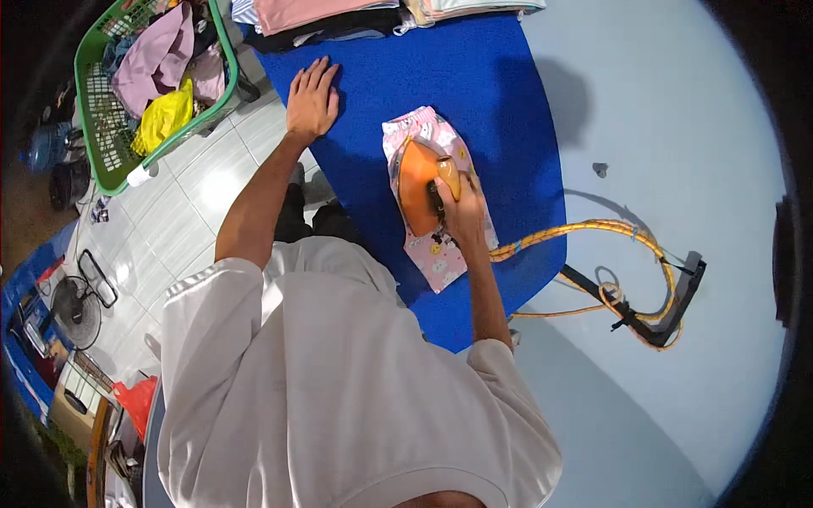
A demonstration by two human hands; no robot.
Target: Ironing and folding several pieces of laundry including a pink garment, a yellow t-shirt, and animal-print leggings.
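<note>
My right hand (465, 206) grips the handle of an orange clothes iron (416, 184). The iron lies on a pair of small pink printed trousers (438, 270) with a gathered elastic waistband. Part of the trousers is hidden under the iron and my hand. They are spread on a blue-covered ironing board (508, 114), waistband towards the far end. My left hand (312, 101) rests on the board's left edge, fingers spread, holding nothing.
Folded clothes (330, 19) are stacked at the board's far end. A green laundry basket (232, 70) of clothes stands to the left on the tiled floor (203, 184). The iron's yellow cord (591, 225) loops over a black bracket (660, 330) by the pale wall (686, 159).
</note>
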